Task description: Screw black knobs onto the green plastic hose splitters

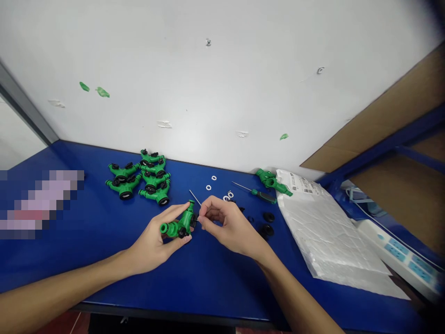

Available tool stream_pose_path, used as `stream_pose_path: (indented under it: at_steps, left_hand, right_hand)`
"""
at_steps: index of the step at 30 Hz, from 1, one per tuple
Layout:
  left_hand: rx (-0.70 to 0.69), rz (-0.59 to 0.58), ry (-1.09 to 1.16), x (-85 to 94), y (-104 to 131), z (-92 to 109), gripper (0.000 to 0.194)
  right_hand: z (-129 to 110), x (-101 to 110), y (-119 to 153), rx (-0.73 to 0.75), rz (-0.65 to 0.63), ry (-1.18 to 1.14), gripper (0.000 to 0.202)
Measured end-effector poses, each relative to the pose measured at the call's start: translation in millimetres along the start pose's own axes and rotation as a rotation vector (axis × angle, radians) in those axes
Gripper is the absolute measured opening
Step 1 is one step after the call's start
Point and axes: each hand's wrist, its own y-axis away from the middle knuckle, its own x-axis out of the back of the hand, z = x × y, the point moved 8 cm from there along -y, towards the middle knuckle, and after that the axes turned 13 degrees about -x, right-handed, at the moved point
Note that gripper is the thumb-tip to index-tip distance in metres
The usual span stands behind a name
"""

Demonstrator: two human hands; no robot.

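Note:
A green Y-shaped connector (188, 218) with black valve parts is held by my left hand (155, 239), its fingers wrapped around it. My right hand (222, 222) is closed in a pinch beside the connector's black fitting. A thin metal rod (194, 196) sticks out from behind the right fingers, pointing up and left. What lies between the right fingertips is too small to make out. Beyond my left hand, several finished-looking green connectors (155, 180) with black levers stand grouped on the blue table (194, 287).
White rings (208, 188) and black rings (268, 216) lie near my right hand. Behind them are a green-handled screwdriver (263, 196) and green connectors (267, 178). White packaging (313, 227) and a power strip (399, 255) are at the right. A white wall (194, 93) rises behind.

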Motion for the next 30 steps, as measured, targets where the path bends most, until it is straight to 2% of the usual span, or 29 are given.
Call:
stream_pose_path:
  at_steps: [7,11,15,19,22,26,30]
  left_hand:
    - [0.217,0.091,0.231,-1.3,5.7,-12.1,0.062]
    - [0.277,0.115,0.312,-2.1,6.3,-12.4,0.066]
    - [0.306,0.131,0.378,-3.4,7.6,-13.7,0.068]
    - [0.311,0.122,0.42,-5.5,9.2,-16.3,0.068]
    - [0.304,0.113,0.406,-5.7,9.7,-16.0,0.067]
    - [0.297,0.112,0.373,-5.2,10.5,-14.6,0.066]
    - [0.257,0.113,0.301,-2.6,8.7,-12.0,0.061]
  right_hand:
    - [8.7,-3.0,-3.3,-0.001,0.124,-0.124,0.013]
    - [11.4,-3.2,-4.5,-0.019,0.119,-0.203,0.021]
    - [11.0,-2.3,-3.3,0.001,0.103,-0.221,0.019]
    - [10.6,0.9,-1.4,0.044,0.146,-0.166,0.013]
    - [4.1,3.5,0.9,0.121,0.205,-0.024,0.01]
    - [-7.0,2.5,5.3,0.227,0.282,0.163,0.013]
    - [-8.1,0.7,6.4,0.214,0.326,0.207,0.02]
